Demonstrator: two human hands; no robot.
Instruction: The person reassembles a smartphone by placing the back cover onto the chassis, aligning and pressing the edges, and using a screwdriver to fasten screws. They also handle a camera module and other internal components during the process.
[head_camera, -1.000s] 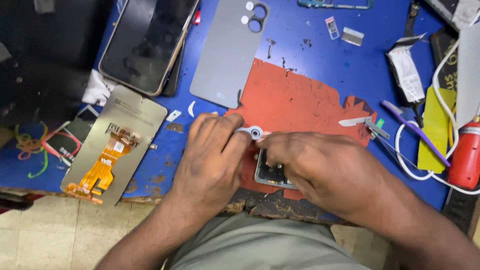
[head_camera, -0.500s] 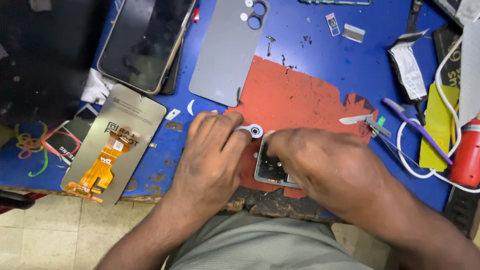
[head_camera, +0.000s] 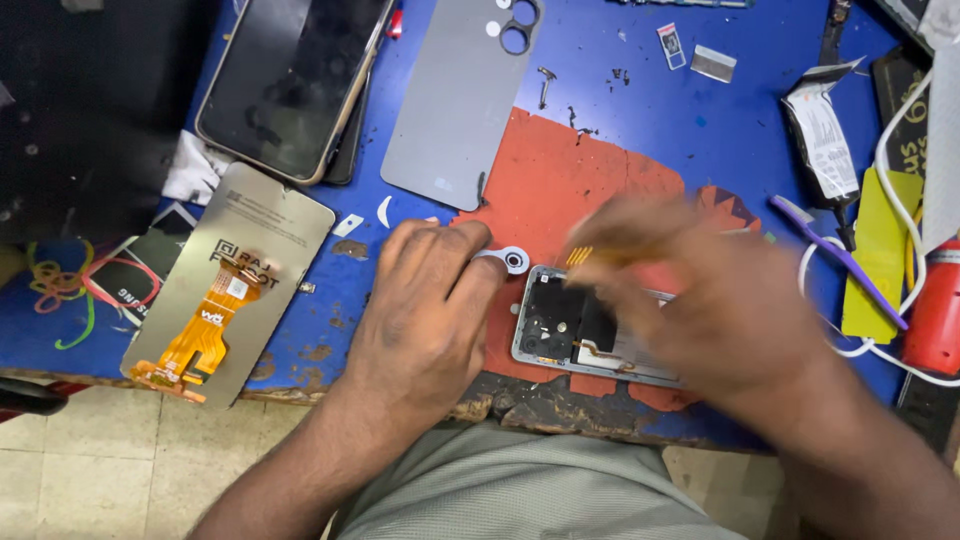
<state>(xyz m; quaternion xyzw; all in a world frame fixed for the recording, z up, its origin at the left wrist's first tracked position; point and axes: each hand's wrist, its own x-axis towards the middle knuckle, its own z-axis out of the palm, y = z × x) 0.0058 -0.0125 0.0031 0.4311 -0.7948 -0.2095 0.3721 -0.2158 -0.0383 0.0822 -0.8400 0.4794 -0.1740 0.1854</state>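
A worn blue workbench (head_camera: 640, 110) carries a torn red mat (head_camera: 560, 190); its front edge is chipped. Beige floor tiles (head_camera: 60, 460) lie below.

My left hand (head_camera: 425, 310) lies palm down, knuckles up, its fingers (head_camera: 440, 240) curled and bunched together, the thumb side turned toward my right. The left forearm runs back toward my body at a slant. My right hand (head_camera: 700, 300) is blurred, spread wide, back of the hand up, its fingers reaching toward the left. The right forearm comes in from the lower right corner.
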